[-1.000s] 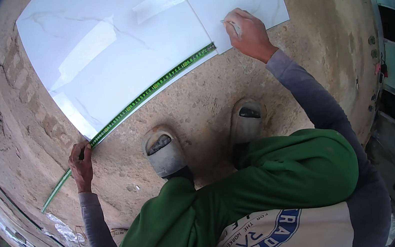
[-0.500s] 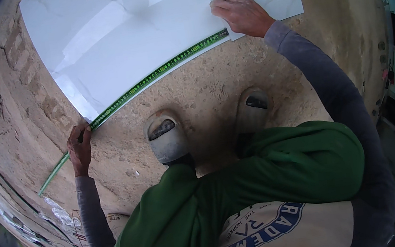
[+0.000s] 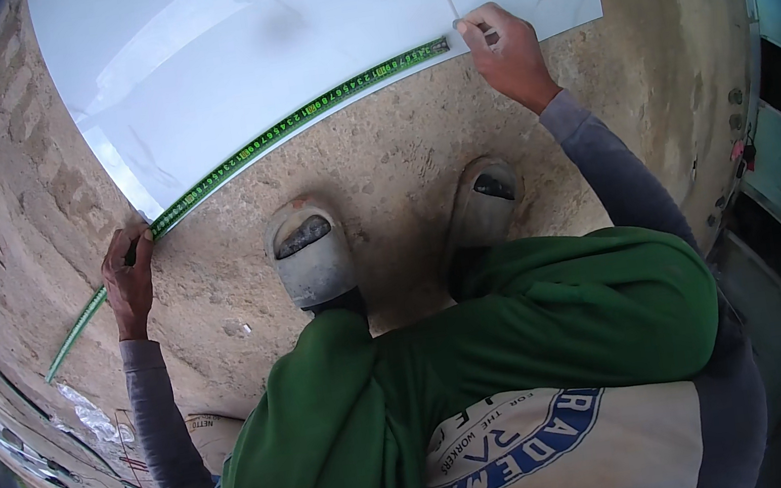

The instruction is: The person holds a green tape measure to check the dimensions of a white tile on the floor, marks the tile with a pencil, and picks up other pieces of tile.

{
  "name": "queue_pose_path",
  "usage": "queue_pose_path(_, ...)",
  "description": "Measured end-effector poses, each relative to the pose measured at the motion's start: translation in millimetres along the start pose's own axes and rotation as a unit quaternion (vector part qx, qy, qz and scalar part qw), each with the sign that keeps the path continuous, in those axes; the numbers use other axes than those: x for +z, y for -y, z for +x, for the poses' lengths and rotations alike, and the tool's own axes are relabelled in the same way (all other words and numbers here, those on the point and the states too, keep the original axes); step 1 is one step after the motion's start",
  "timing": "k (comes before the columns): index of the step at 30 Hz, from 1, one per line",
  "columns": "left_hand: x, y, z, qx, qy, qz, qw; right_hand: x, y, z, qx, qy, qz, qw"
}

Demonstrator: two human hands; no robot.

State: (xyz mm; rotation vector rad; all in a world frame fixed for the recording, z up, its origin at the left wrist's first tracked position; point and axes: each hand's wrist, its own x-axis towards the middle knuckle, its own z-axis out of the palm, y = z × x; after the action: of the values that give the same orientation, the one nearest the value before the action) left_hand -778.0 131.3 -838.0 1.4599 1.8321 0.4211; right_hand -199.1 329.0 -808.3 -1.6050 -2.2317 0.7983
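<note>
A large glossy white tile (image 3: 219, 88) with faint grey veins lies on the ground before me. Along its near edge stretches a green tape measure blade (image 3: 293, 118), its free end near the right part of the tile. My left hand (image 3: 129, 286) is closed around the blade at the tile's near left corner, and more blade sticks out beyond it. My right hand (image 3: 511, 52) is curled in a pinch at the lower end of a thin line crossing the tile, just right of the blade's end. Something small may be between its fingertips; I cannot make it out.
My feet in grey slip-on sandals (image 3: 313, 260) stand on rough, dusty ground (image 3: 381, 175) near the tile. A pale sack (image 3: 213, 437) is beside my left forearm, with crumpled clear plastic (image 3: 90, 411) and thin rods beyond. Dark-panelled items line the right side.
My right hand has shifted from lying over the tile by the line to a pinch at the line's lower end. My left hand stays on the tape; the whole view has shifted slightly.
</note>
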Motion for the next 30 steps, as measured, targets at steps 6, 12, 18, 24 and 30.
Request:
queue_pose_path(6, 1, 1, 1, 0.001, 0.003, 0.009, 1.000, 18, -6, -28, 0.260, -0.015, 0.156, 0.953)
queue_pose_path(12, 0, 0, 1, -0.042, 0.015, 0.018, 0.999, 24, -4, -26, 0.289, -0.041, 0.275, 0.916)
queue_pose_path(18, 2, -14, 4, -0.027, -0.003, -0.001, 1.000, 35, 8, -22, 0.229, -0.070, 0.133, 0.962)
queue_pose_path(24, -9, -7, 0, -0.004, 0.000, 0.033, 0.999, 39, 14, -16, 0.217, -0.072, 0.054, 0.972)
queue_pose_path(30, -9, 6, -3, 0.002, 0.000, 0.012, 1.000, 45, 5, -21, 0.250, -0.046, 0.088, 0.963)
